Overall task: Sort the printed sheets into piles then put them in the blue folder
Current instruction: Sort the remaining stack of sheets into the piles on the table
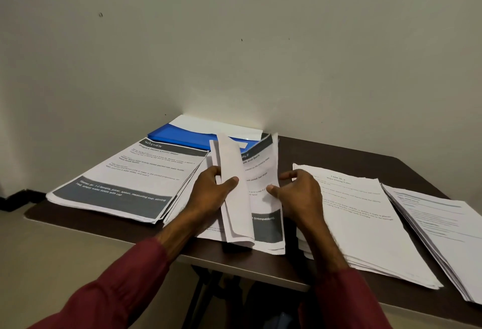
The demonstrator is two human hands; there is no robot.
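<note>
A blue folder (180, 135) lies at the back of the dark table, with a white sheet on it. My left hand (211, 190) grips a folded-over bundle of printed sheets (236, 198) lifted off the middle stack (266, 224). My right hand (300, 193) pinches the right edge of the top sheet of that stack with thumb and fingers. A pile headed "KITCHEN" (125, 180) lies to the left. Two more piles of plain text sheets lie to the right, one (365, 224) beside my right hand and one (443, 224) at the far right.
The dark table (365, 150) stands against a pale wall. Its front edge (234, 266) runs under my forearms, and several sheets overhang it. A dark skirting strip (18, 198) is on the floor at the left.
</note>
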